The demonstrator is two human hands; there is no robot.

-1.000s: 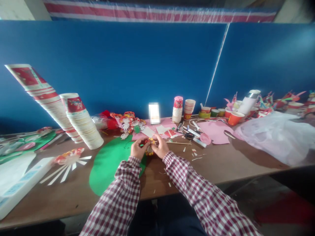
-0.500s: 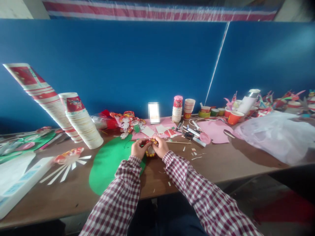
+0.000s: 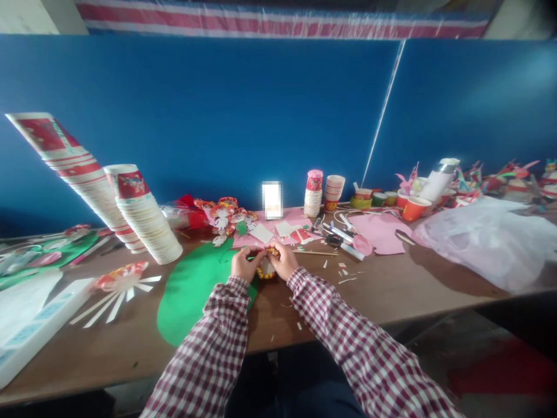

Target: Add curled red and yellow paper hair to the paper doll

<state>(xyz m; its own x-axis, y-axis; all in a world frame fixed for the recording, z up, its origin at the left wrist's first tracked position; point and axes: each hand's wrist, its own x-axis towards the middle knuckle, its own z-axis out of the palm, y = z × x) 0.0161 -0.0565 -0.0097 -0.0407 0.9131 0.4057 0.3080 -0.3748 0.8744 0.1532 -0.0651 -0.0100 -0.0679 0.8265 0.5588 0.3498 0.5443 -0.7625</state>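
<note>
Between my two hands is a small round paper piece point(image 3: 266, 273) with a red and yellow patterned rim and a pale middle; it looks like a cut-up paper cup. My left hand point(image 3: 246, 264) pinches its left side, thumb and fingers together. On the other side my right hand point(image 3: 284, 261) closes its fingers on the upper right of the rim. The fingers hide part of the piece. Under my left forearm lies a large green sheet point(image 3: 191, 296) with a rounded edge. Small white paper scraps point(image 3: 299, 325) are scattered near my right sleeve.
Tall stacks of paper cups point(image 3: 150, 226) lean at the left, beside a cup cut into strips point(image 3: 124, 281) and a white power strip point(image 3: 43, 331). Markers point(image 3: 348, 235), pink paper point(image 3: 380, 232) and a plastic bag point(image 3: 491, 244) lie rightward. A blue partition point(image 3: 243, 104) stands behind.
Both hands stay in nearly the same place on the paper piece. The fingers have shifted slightly around its rim; the rest of the table looks the same.
</note>
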